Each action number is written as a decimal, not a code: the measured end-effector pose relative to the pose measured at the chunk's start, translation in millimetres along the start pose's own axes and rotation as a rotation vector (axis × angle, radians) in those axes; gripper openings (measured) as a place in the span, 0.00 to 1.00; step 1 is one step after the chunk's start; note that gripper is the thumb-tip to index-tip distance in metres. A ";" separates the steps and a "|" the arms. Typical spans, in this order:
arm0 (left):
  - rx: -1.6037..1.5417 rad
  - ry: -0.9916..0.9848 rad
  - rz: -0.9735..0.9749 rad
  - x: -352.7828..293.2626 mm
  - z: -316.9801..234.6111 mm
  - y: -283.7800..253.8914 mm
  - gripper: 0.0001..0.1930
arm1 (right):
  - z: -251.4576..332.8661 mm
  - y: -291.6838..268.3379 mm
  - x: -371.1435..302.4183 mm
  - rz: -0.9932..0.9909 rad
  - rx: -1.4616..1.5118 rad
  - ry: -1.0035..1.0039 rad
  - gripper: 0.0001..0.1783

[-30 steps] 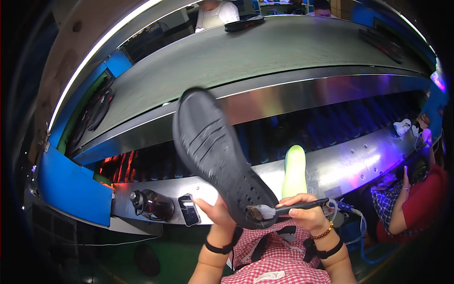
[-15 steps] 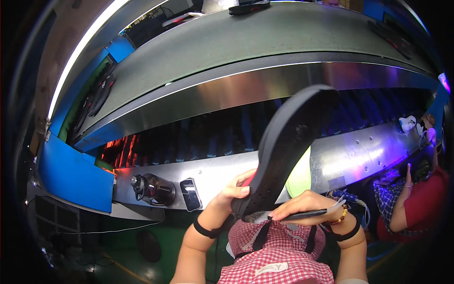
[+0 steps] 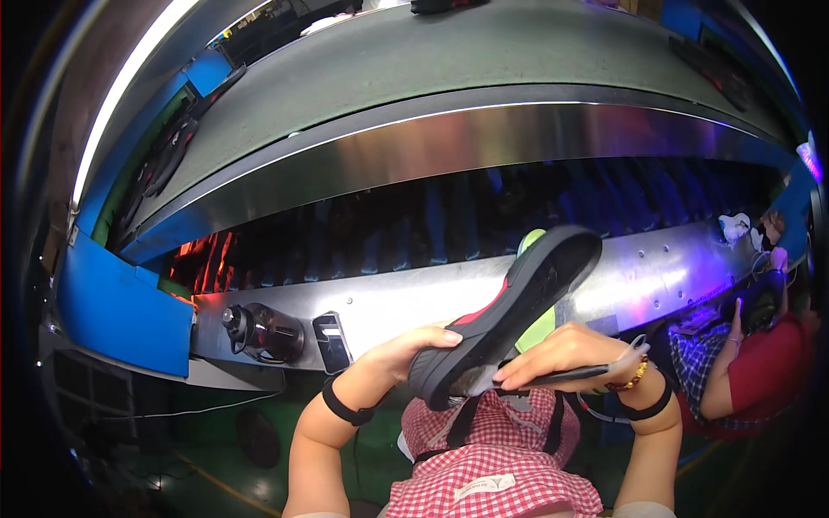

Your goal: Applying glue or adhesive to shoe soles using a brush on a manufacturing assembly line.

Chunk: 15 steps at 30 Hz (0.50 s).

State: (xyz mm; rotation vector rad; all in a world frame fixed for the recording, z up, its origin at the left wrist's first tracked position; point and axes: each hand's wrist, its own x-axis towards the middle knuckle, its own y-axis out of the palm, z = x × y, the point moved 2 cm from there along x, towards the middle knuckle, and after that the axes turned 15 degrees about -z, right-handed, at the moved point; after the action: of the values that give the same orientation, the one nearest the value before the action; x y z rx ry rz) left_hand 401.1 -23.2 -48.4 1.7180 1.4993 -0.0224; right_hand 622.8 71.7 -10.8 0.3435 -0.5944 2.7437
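Observation:
My left hand [image 3: 404, 351] grips the heel end of a black shoe sole [image 3: 509, 312] that is tilted on its side, toe pointing up and to the right, with a red inner edge showing. My right hand [image 3: 561, 352] rests against the sole's lower side and holds a thin black brush-like tool [image 3: 570, 375] lying almost level under it. A light green shoe form [image 3: 537, 321] shows partly behind the sole. Both wrists wear black bands.
A steel ledge [image 3: 673, 272] runs in front of me under a wide grey conveyor belt [image 3: 449, 78]. A black cylinder device [image 3: 263, 332] and a small black holder [image 3: 330, 341] sit at the ledge's left. Another person in red [image 3: 760, 371] sits at right.
The sole has swung from standing upright with its tread facing me to lying tilted on edge, lower and further right. My hands have shifted with it.

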 end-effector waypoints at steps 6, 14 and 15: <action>0.052 -0.132 -0.176 -3.8 1.2 -4.1 0.34 | 5.0 -3.1 -1.4 -0.049 -0.091 -0.088 0.14; -0.122 0.081 -0.488 -41.4 -3.2 15.1 0.32 | 10.3 -11.7 -14.4 -0.167 -0.032 -0.065 0.14; -0.199 0.080 -0.508 -41.6 -1.4 13.0 0.32 | 9.3 -12.3 -16.4 -0.268 -0.007 -0.107 0.13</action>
State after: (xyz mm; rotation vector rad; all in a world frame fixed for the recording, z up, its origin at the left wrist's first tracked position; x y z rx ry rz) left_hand 399.3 -55.3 -18.9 1.1614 1.8946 -0.0680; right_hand 643.8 74.2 -2.9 0.5306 -0.5410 2.4781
